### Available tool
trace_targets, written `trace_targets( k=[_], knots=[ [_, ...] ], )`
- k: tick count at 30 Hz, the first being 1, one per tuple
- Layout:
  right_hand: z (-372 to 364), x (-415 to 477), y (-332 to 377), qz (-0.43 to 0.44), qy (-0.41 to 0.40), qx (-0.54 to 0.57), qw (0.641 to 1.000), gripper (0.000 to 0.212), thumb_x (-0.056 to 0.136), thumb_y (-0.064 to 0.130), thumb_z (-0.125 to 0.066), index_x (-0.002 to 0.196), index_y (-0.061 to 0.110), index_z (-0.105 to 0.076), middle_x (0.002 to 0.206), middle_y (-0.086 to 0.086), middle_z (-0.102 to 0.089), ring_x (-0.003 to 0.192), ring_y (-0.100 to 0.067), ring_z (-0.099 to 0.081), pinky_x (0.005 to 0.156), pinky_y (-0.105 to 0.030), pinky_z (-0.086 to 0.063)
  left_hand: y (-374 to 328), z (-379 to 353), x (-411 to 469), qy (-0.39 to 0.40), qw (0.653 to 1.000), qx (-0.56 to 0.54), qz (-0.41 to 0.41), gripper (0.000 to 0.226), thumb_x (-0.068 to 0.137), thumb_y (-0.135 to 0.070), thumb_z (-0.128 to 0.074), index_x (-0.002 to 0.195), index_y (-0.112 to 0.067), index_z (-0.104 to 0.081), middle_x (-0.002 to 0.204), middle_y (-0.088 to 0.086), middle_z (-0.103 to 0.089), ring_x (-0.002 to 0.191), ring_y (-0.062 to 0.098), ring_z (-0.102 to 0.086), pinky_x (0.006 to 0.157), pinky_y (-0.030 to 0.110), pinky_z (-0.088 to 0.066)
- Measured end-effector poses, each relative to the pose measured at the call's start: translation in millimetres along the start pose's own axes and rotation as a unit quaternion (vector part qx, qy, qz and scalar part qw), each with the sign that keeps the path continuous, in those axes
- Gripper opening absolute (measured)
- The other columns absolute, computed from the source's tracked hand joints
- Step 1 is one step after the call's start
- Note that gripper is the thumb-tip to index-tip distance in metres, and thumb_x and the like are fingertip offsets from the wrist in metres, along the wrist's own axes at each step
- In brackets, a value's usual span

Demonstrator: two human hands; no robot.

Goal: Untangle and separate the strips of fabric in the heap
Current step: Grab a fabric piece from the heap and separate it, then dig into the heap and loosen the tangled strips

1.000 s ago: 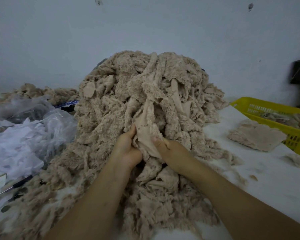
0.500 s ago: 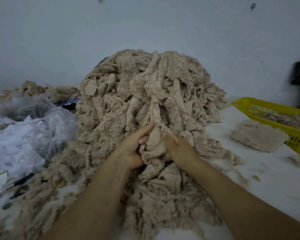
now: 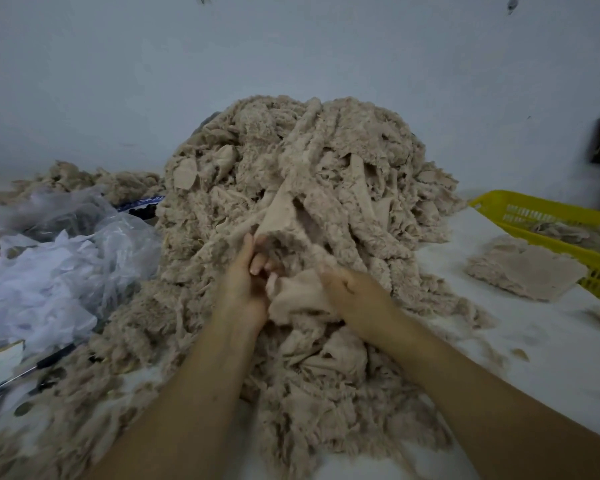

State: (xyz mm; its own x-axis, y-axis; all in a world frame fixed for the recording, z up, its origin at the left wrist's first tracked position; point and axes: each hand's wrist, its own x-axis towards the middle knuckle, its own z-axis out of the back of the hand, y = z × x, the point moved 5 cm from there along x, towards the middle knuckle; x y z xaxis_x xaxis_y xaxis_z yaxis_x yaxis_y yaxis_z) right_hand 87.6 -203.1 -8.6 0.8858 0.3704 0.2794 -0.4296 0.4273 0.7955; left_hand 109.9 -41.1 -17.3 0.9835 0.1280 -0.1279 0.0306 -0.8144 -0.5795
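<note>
**Item 1. Heap** [image 3: 326, 174]: beige fleecy offcuts, badly tangled, piled high against the wall at 12 o'clock of the hands. Its skirt spills toward the viewer over the white table [image 3: 551, 368]. Judging by the bulk left, the task is far from done.

**Item 2. Strip** [image 3: 283, 209]: one length with its smooth backing outward. It rises from the hands toward 12 o'clock and vanishes among its neighbours, and its lower end is bunched between the hands. It is drawn fairly taut, most likely so its run through the tangle can be traced.

**Item 3. Left hand** [image 3: 243, 285]: the fingers are curled round the strip's edge and pinch it. The hand appears to anchor the upper run.

**Item 4. Right hand** [image 3: 355, 296]: lies at 3 o'clock of the left hand. Its fingers are closed into the bunched lower end and the fingertips are hidden in cloth. It seems placed to work that end free.

**Item 5. Flat stack** [image 3: 523, 277]: pieces laid flat at 3 o'clock, just beside the yellow basket [image 3: 568, 247], which holds more of them. This is probably where sorted cloth goes, well apart from the heap so that nothing snags again.

**Item 6. Plastic bags** [image 3: 49, 265]: crumpled at 9 o'clock, touching the heap's flank. A smaller mound [image 3: 84, 178] lies beyond them at 10 o'clock.

**Item 7. Dark-handled tool** [image 3: 54, 355]: at 8 o'clock. Its kind cannot be told.
</note>
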Motion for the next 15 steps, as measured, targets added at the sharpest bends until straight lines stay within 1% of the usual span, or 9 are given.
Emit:
trace_targets(
  k=[2,4,6,7,9,10,12,13,15],
  knots=[
    [12.8,2.5,-6.4,-0.048,-0.039,0.046,0.997,0.046,0.101,0.048,-0.039,0.071,0.016,-0.051,0.055,0.011,-0.057,0.049,0.002,-0.051,0.047,-0.011,-0.035,4.5,-1.5,-0.5,-0.004,1.0,0.024,-0.002,0.039,0.101,-0.036,-0.05,0.068,-0.018,-0.061,0.044,-0.008,-0.039,0.043,0.007,-0.044,0.045,0.018,-0.044],
    [16.5,3.4,-8.6,-0.056,-0.041,0.069,0.995,0.049,0.101,0.045,-0.041,0.075,0.007,-0.054,0.057,0.01,-0.061,0.05,0.001,-0.053,0.048,-0.011,-0.037,5.3,-3.2,-0.6,-0.011,0.999,0.05,-0.003,0.037,0.101,-0.037,-0.051,0.073,-0.016,-0.063,0.057,-0.004,-0.054,0.052,0.009,-0.054,0.052,0.021,-0.048],
    [9.1,2.5,-6.7,-0.038,-0.021,0.047,0.998,0.049,0.101,0.045,-0.044,0.076,0.003,-0.052,0.066,0.0,-0.058,0.056,-0.007,-0.052,0.054,-0.021,-0.039,9.8,-4.4,-2.7,0.011,0.991,0.134,0.026,0.044,0.101,-0.047,-0.046,0.088,-0.012,-0.069,0.079,0.002,-0.072,0.067,0.014,-0.07,0.06,0.024,-0.056],
    [3.0,1.9,-5.2,-0.027,-0.006,0.032,0.999,0.049,0.1,0.045,-0.044,0.075,0.004,-0.052,0.069,-0.003,-0.057,0.059,-0.011,-0.052,0.057,-0.027,-0.041,15.0,-5.8,-6.0,0.031,0.978,0.197,0.054,0.052,0.099,-0.055,-0.044,0.099,-0.011,-0.071,0.091,0.005,-0.076,0.081,0.016,-0.075,0.068,0.028,-0.059],
    [-9.3,1.1,0.2,0.003,0.029,0.002,1.0,0.049,0.101,0.045,-0.044,0.081,0.003,-0.058,0.078,-0.009,-0.065,0.069,-0.02,-0.06,0.066,-0.037,-0.049,28.5,-10.6,-14.0,0.08,0.947,0.293,0.102,0.063,0.089,-0.065,-0.051,0.109,-0.011,-0.074,0.11,0.01,-0.075,0.103,0.022,-0.071,0.09,0.037,-0.057],
    [-13.4,0.9,1.8,0.021,0.044,-0.008,0.999,0.046,0.102,0.042,-0.043,0.081,0.005,-0.06,0.079,-0.004,-0.068,0.071,-0.021,-0.061,0.068,-0.039,-0.05,32.8,-13.1,-16.6,0.097,0.94,0.309,0.109,0.058,0.084,-0.062,-0.059,0.105,-0.011,-0.077,0.112,0.011,-0.074,0.106,0.023,-0.07,0.093,0.038,-0.055],
    [-16.6,-0.2,2.4,0.05,0.064,-0.028,0.996,0.045,0.103,0.035,-0.044,0.063,0.017,-0.047,0.058,0.016,-0.055,0.054,-0.007,-0.048,0.054,-0.029,-0.039,36.3,-15.8,-18.1,0.108,0.949,0.281,0.099,0.035,0.079,-0.044,-0.07,0.087,-0.012,-0.081,0.103,0.01,-0.075,0.096,0.019,-0.073,0.081,0.032,-0.059],
    [-17.1,0.1,1.9,0.055,0.072,-0.041,0.995,0.047,0.104,0.033,-0.044,0.059,0.021,-0.038,0.05,0.018,-0.046,0.048,-0.005,-0.04,0.05,-0.024,-0.03,35.9,-16.8,-18.3,0.108,0.958,0.25,0.087,0.026,0.078,-0.036,-0.071,0.08,-0.012,-0.08,0.096,0.01,-0.076,0.089,0.017,-0.074,0.075,0.029,-0.059],
    [-16.4,2.7,-1.7,0.046,0.083,-0.057,0.994,0.048,0.103,0.033,-0.044,0.058,0.024,-0.031,0.047,0.02,-0.043,0.045,-0.003,-0.038,0.047,-0.021,-0.026,34.7,-17.3,-15.7,0.106,0.974,0.191,0.059,0.022,0.08,-0.03,-0.069,0.072,-0.011,-0.079,0.087,0.008,-0.075,0.084,0.015,-0.074,0.07,0.026,-0.059]
  ],
)
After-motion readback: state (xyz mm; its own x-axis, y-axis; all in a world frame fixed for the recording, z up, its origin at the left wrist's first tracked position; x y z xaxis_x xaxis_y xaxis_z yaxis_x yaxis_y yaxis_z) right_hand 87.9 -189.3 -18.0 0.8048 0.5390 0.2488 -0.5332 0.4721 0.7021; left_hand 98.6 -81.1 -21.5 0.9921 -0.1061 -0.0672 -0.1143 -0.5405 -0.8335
